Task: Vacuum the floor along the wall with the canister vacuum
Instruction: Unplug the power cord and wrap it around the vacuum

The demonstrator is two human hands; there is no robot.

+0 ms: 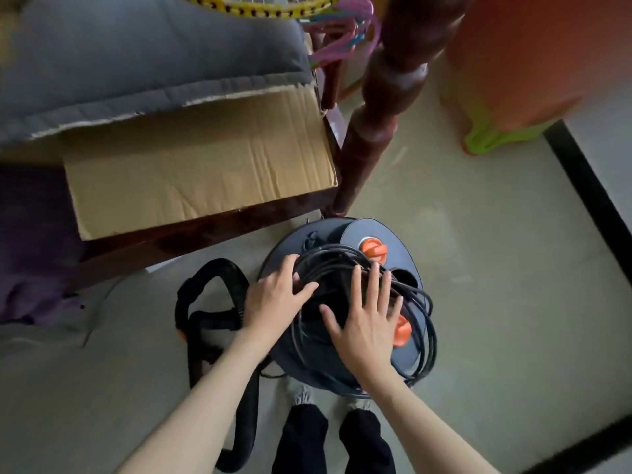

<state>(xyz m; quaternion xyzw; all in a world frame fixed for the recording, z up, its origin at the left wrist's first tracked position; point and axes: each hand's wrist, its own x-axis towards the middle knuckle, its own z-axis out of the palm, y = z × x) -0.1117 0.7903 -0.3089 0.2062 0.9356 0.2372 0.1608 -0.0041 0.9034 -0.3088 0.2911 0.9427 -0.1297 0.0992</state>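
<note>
1. I see the round dark-grey canister vacuum with orange knobs (345,295) standing on the pale floor (478,302), right at the foot of the dark turned-wood bed post (372,131), just in front of my feet.
2. Black power cord (359,265) sits coiled in loose loops over the canister's top. Not unwound yet.
3. My left hand (273,302) rests on the coil's left side, fingers hooked lightly around a few loops, so it grips the cord.
4. My right hand (366,319) lies flat on top of the coil, fingers straight and spread, grasping nothing.
5. Black ribbed hose (212,302) lies curled on the floor left of the canister; floor nozzle not visible.
6. Creased brown cardboard sheet (198,165) lies on the bed frame under a grey quilted mattress pad (136,63); orange-and-green plastic stool (513,80) stands far right.
7. Progress call: barely begun. Cord needs freeing and plugging in, hose picked up, then all the wall-side floor remains; black baseboard strip (588,186) marks that edge.
</note>
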